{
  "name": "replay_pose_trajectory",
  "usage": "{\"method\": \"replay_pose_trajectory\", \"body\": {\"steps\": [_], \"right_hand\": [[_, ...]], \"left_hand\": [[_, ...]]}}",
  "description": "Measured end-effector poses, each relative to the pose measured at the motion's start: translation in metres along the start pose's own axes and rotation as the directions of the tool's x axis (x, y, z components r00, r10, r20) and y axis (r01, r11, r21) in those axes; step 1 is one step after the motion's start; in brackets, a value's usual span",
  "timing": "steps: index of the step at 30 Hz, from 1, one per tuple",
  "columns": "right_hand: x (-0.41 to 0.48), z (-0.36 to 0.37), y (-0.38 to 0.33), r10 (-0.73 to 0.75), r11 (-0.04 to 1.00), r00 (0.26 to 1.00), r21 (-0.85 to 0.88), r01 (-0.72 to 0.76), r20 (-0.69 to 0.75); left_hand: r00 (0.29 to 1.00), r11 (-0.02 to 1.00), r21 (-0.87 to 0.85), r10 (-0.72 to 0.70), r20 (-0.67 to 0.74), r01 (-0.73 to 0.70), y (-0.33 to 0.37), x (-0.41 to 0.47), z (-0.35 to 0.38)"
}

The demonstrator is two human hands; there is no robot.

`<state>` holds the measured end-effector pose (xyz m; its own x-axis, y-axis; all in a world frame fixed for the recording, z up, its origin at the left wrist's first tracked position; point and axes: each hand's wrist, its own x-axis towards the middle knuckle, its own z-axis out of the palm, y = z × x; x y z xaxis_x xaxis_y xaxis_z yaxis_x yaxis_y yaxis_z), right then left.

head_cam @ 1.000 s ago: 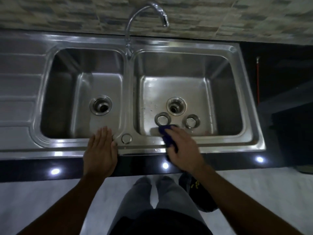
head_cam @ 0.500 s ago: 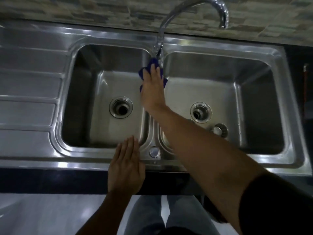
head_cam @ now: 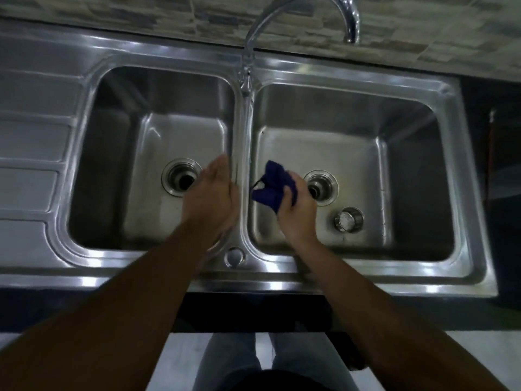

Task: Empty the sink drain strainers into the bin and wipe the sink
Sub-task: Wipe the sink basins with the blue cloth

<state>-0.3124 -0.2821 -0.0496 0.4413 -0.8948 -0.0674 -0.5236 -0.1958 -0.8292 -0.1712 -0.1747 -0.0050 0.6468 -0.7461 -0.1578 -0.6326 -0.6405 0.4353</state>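
Note:
A steel double sink (head_cam: 242, 131) fills the view. My right hand (head_cam: 297, 210) is over the right basin, closed on a dark blue cloth (head_cam: 272, 186) beside the open right drain (head_cam: 322, 186). A loose steel strainer (head_cam: 349, 219) lies on the right basin floor, near the front. My left hand (head_cam: 211, 196) hovers with fingers together over the left basin, next to the divider and the open left drain (head_cam: 180, 180). It holds nothing. A second strainer seen earlier is hidden under my right hand or arm.
The curved chrome faucet (head_cam: 296, 15) rises from the back of the divider. A ribbed draining board (head_cam: 31, 142) lies left. A round tap-hole cap (head_cam: 234, 256) sits on the front rim. Dark counter (head_cam: 504, 153) borders the right. My legs stand below the front edge.
My right hand drew the cloth back from the faucet base along the divider into the right basin. My left hand lifted off the front rim and moved forward over the left basin.

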Motion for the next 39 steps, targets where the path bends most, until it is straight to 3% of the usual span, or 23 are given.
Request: {"method": "replay_pose_trajectory", "body": {"steps": [4, 6, 7, 8, 10, 12, 17, 20, 28, 33, 39], "right_hand": [[0.047, 0.001, 0.022, 0.046, 0.999, 0.998, 0.000, -0.046, -0.033], [0.071, 0.015, 0.031, 0.002, 0.999, 0.998, -0.037, 0.001, 0.062], [0.081, 0.027, 0.035, -0.027, 0.997, 0.983, -0.068, 0.039, 0.179], [0.091, 0.039, 0.039, -0.040, 0.992, 0.940, -0.101, 0.078, 0.338], [0.102, 0.066, 0.051, 0.015, 0.949, 0.774, -0.253, 0.189, 0.634], [0.104, 0.085, 0.065, 0.073, 0.830, 0.679, -0.422, 0.366, 0.731], [0.138, 0.068, 0.088, -0.038, 0.717, 0.705, -0.472, 0.513, 0.709], [0.180, 0.024, 0.107, 0.047, 0.674, 0.787, -0.602, 0.429, 0.615], [0.190, -0.135, 0.201, 0.239, 0.583, 0.883, -0.787, 0.202, 0.404], [0.148, -0.165, 0.222, 0.238, 0.664, 0.802, -0.694, 0.278, 0.548], [0.163, -0.135, 0.206, 0.047, 0.697, 0.629, -0.477, 0.536, 0.776]], "left_hand": [[0.998, 0.997, -0.057, 0.057, -0.011, -0.058, 0.022, 0.049, 0.027], [0.998, 0.997, -0.074, 0.016, -0.064, -0.020, 0.032, 0.060, 0.041], [0.995, 0.998, -0.060, -0.004, -0.098, -0.002, 0.034, 0.062, 0.046], [0.992, 0.999, -0.050, -0.015, -0.128, 0.009, 0.033, 0.063, 0.051], [0.986, 0.999, -0.044, -0.010, -0.167, 0.002, 0.031, 0.065, 0.058], [0.982, 1.000, -0.009, -0.012, -0.187, 0.010, 0.028, 0.065, 0.061], [0.978, 0.997, 0.067, 0.050, -0.201, -0.037, 0.028, 0.067, 0.062], [0.973, 0.993, 0.108, 0.072, -0.218, -0.049, 0.025, 0.066, 0.065], [0.962, 0.982, 0.171, 0.117, -0.245, -0.076, 0.028, 0.065, 0.068], [0.961, 0.986, 0.150, 0.108, -0.253, -0.071, 0.031, 0.063, 0.067], [0.953, 0.987, 0.139, 0.114, -0.279, -0.078, 0.025, 0.067, 0.073]]}}
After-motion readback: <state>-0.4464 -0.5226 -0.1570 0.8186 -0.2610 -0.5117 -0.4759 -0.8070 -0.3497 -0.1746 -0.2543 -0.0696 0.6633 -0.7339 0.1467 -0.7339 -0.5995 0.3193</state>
